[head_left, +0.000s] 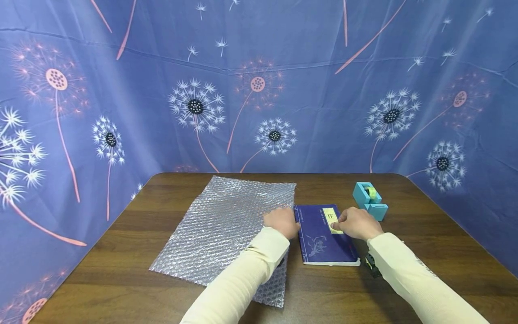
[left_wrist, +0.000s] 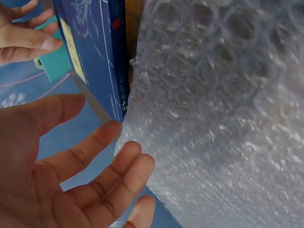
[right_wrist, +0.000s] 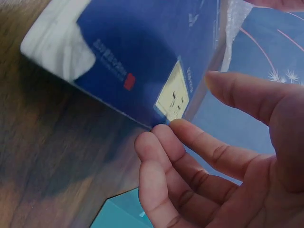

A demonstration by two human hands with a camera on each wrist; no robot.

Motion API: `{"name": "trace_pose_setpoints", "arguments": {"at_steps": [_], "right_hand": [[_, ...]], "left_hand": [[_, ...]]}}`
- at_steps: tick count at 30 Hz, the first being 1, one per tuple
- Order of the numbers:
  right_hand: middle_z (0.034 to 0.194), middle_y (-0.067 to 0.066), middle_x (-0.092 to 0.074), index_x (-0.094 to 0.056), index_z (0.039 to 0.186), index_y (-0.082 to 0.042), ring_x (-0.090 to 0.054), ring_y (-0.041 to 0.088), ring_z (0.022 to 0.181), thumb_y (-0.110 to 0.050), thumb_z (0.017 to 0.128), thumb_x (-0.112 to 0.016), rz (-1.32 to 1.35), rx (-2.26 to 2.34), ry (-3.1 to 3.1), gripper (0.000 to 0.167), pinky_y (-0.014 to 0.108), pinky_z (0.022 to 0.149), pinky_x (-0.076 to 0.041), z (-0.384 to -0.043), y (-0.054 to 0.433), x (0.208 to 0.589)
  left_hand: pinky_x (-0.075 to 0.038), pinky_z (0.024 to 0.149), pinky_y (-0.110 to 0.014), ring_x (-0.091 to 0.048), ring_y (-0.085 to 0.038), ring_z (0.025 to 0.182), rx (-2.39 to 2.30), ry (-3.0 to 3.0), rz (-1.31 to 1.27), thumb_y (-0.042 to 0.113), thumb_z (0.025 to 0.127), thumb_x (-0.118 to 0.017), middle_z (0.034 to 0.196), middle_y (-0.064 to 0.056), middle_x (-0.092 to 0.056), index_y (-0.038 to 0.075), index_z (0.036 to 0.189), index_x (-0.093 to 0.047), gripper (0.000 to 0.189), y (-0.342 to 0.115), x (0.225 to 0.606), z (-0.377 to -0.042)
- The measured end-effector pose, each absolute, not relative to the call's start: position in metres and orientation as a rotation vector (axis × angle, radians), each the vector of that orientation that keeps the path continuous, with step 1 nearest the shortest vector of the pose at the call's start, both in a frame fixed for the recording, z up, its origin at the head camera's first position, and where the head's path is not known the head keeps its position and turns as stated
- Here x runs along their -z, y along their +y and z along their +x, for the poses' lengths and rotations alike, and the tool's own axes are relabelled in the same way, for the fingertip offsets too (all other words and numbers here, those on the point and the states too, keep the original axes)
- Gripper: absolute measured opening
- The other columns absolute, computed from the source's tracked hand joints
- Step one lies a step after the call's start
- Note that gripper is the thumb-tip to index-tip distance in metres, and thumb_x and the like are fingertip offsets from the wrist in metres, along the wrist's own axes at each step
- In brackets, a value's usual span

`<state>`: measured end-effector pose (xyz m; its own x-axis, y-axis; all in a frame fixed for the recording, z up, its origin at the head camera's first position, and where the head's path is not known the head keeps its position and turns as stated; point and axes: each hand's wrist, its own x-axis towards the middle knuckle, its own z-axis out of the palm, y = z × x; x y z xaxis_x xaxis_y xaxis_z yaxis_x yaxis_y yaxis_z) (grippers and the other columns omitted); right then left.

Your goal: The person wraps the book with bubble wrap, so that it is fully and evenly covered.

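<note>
A dark blue book (head_left: pixel 321 243) with a pale yellow title label (head_left: pixel 329 216) lies flat on the table, its spine toward the left. My right hand (head_left: pixel 358 223) is at the book's right edge. Its fingertips (right_wrist: pixel 164 137) are right at that edge, while the thumb (right_wrist: pixel 237 92) stands apart over the cover side. At the spine side, my left hand (head_left: pixel 282 222) hovers over the edge of a sheet of bubble wrap (head_left: pixel 226 216). Its fingers (left_wrist: pixel 102 137) are spread and loosely bent, with nothing between them.
A turquoise tape dispenser (head_left: pixel 374 209) with a yellow-green roll stands behind the right hand. The wooden table (head_left: pixel 121 265) ends at a blue dandelion-patterned cloth (head_left: pixel 315 103) hanging behind it and along the sides. The bubble wrap overlaps the table's left-centre area.
</note>
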<state>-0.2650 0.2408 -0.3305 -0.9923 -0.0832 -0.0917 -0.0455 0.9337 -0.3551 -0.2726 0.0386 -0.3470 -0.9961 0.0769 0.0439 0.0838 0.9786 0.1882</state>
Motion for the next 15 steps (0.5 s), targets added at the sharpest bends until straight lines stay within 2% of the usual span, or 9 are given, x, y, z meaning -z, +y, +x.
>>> {"name": "trace_pose_setpoints", "arguments": {"at_steps": [6,10,15], "right_hand": [[0.09,0.014,-0.069,-0.072,0.104,0.008,-0.059,0.025,0.077,-0.026,0.09,-0.076,-0.021,0.502,2.977,0.037,0.044,0.065,-0.052,-0.266,0.238,0.334],[0.078,0.007,-0.063,-0.072,0.099,0.008,-0.055,0.023,0.072,-0.028,0.09,-0.076,0.022,0.472,2.955,0.037,0.037,0.061,-0.046,-0.266,0.237,0.336],[0.076,0.008,-0.06,-0.067,0.1,0.013,-0.056,0.024,0.071,-0.029,0.091,-0.075,0.063,0.433,2.917,0.044,0.035,0.06,-0.045,-0.266,0.237,0.337]], "left_hand": [[-0.051,0.093,-0.042,-0.07,-0.022,0.102,0.194,-3.123,-0.103,0.051,0.085,-0.078,0.114,-0.003,-0.073,0.015,0.119,-0.073,0.05,0.044,0.352,-0.273],[-0.049,0.1,-0.044,-0.069,-0.021,0.107,0.121,-3.135,-0.092,0.055,0.084,-0.077,0.118,-0.002,-0.073,0.018,0.123,-0.073,0.054,0.05,0.356,-0.274],[-0.047,0.103,-0.044,-0.067,-0.02,0.11,0.076,-3.144,-0.092,0.057,0.083,-0.077,0.12,-0.002,-0.072,0.02,0.123,-0.074,0.056,0.058,0.359,-0.272]]}}
